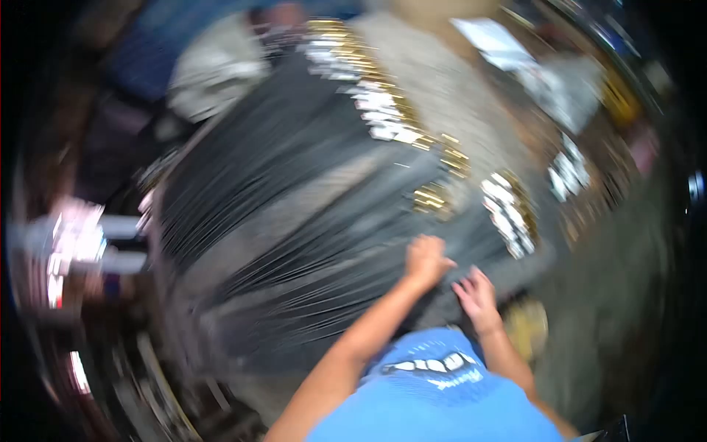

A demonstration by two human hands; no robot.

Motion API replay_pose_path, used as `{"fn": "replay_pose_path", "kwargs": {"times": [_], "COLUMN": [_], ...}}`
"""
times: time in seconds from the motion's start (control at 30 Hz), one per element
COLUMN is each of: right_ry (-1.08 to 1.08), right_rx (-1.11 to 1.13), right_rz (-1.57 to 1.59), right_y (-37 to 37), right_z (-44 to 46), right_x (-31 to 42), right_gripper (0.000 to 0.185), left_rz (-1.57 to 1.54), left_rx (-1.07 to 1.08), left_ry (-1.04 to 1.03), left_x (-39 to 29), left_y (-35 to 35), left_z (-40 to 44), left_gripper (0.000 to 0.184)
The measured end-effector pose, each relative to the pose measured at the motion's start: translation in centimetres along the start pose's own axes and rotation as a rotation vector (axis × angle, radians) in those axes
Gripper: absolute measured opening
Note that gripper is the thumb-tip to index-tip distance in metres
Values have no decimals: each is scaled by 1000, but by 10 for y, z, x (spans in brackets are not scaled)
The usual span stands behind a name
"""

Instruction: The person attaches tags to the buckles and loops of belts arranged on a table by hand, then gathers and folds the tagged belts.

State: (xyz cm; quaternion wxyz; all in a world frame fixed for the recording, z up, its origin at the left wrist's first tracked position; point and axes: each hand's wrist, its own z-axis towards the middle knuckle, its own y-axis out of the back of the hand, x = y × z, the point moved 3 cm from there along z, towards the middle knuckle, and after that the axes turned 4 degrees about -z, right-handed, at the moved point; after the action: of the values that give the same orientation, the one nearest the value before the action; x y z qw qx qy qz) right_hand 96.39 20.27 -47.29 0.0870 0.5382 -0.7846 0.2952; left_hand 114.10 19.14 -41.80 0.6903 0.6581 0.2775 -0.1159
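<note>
My left hand [427, 263] is over the near edge of a table covered in wrinkled black plastic sheeting [287, 162]. Its thumb sticks out to the right, but blur hides how the fingers are bent. Just to its right, my right hand [479, 298] has its fingers apart and holds nothing I can see. Beyond the hands lie a small gold-coloured cluster of shiny pieces [431, 199] and a stack of silver and gold pieces [508, 212]. A long row of similar shiny pieces [379, 103] runs toward the far end.
A whitish sack or bundle [217, 70] stands at the far left. Clear plastic bags [563, 88] and another silvery cluster [568, 171] lie to the right. A yellowish round object [526, 328] is low beside my right arm. Everything is smeared by motion.
</note>
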Motion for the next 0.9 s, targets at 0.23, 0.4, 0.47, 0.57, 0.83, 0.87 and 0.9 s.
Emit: {"fn": "replay_pose_path", "kwargs": {"times": [0.23, 0.4, 0.47, 0.57, 0.83, 0.87, 0.9], "right_ry": [-58, -39, -20, 69, 69, 80, 97], "right_rx": [122, 1, -1, 10, 145, 95, 134], "right_rz": [5, 61, 45, -60, 247, 216, 296], "right_y": [-2, 4, 0, 4, -19, -29, -27], "right_z": [16, 31, 40, 46, 48, 29, 40], "right_x": [18, 13, 10, 10, -7, 2, -6], "right_gripper": [32, 23, 22, 11, 30, 32, 30], "left_rz": [-91, -118, -133, -124, -7, -11, -18], "left_rx": [-90, -88, -136, -166, 16, 49, 48], "left_ry": [61, 26, -19, -56, -65, -49, -64], "left_x": [3, 0, 1, 5, 1, -2, -3], "left_y": [-18, -13, -17, -18, -13, -10, -9], "left_z": [-9, -17, -18, -18, -16, -18, -19], "left_gripper": [57, 67, 72, 73, 76, 74, 71]}}
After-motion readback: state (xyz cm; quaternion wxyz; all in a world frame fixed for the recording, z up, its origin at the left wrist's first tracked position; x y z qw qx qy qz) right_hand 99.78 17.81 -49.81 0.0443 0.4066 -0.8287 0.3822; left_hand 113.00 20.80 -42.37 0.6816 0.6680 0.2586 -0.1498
